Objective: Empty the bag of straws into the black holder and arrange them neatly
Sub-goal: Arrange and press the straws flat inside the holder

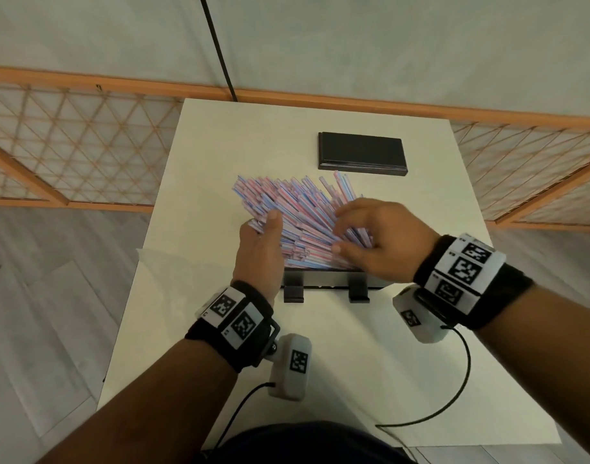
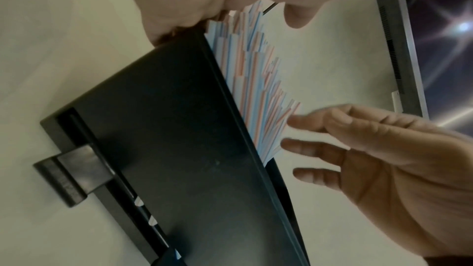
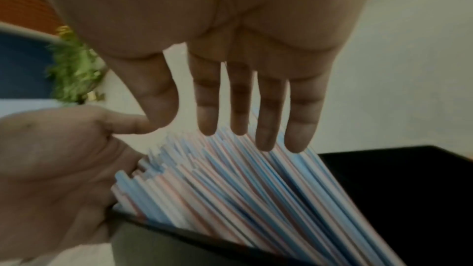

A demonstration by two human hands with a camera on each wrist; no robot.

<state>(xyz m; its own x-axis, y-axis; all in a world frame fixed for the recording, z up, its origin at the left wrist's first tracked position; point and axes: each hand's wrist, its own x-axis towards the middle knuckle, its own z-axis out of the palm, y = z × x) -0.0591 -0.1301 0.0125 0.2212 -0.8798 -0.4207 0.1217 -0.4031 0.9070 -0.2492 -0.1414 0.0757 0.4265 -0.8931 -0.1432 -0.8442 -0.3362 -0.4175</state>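
Observation:
Several pink, blue and white striped straws (image 1: pixel 297 209) stand fanned out and leaning in the black holder (image 1: pixel 323 283) near the table's middle. My left hand (image 1: pixel 263 239) presses flat against the left side of the bundle, fingers straight. My right hand (image 1: pixel 357 229) reaches over the right side with its straight fingers (image 3: pixel 266 108) spread, the tips touching the straw tops (image 3: pixel 230 179). In the left wrist view the straws (image 2: pixel 256 88) rise unevenly above the holder's dark wall (image 2: pixel 179 128), and the right hand (image 2: pixel 358 149) is beside them. Neither hand grips anything.
A flat black lid (image 1: pixel 361 155) lies on the white table (image 1: pixel 220 329) behind the holder. A pale translucent sheet (image 1: pixel 146 259), maybe the bag, hangs at the table's left edge. Wrist-camera cables trail near the front edge. A wooden lattice railing (image 1: pixel 69 145) runs behind the table.

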